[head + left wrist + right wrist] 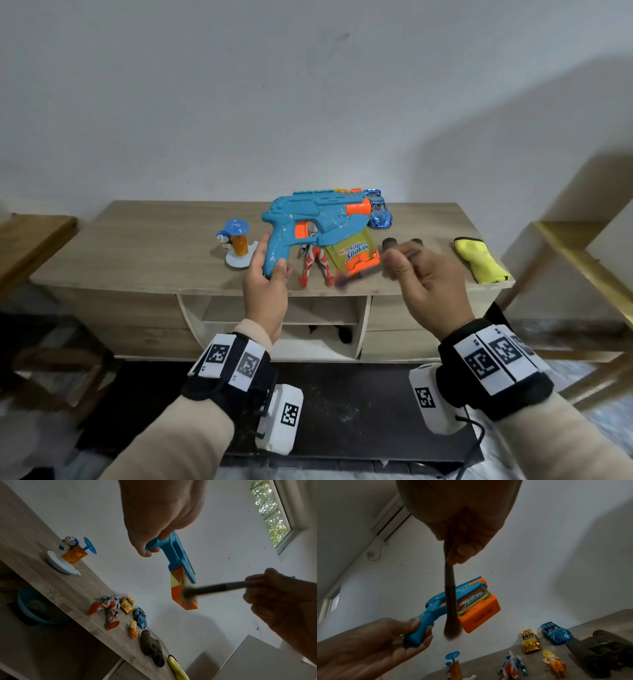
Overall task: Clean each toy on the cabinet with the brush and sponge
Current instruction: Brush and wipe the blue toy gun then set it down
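My left hand [267, 274] grips the handle of a blue and orange toy water gun [318, 219], held up above the cabinet [137, 246]. White specks dot the gun's blue body. My right hand [411, 263] pinches a thin dark brush [363, 272] and is blurred by motion. The brush's soft tip [452, 632] is beside the gun's orange tank [481, 616]. From the left wrist the gun [180, 566] points away and the brush [214, 588] touches its orange end. The yellow sponge [479, 260] lies at the cabinet's right end.
On the cabinet stand a blue cat figure on a white base [236, 245], a red and silver action figure [313, 265], a blue car [378, 212], a gold car [529, 641], a small blonde doll [553, 660] and a dark toy vehicle [400, 243]. Wooden frames flank the cabinet.
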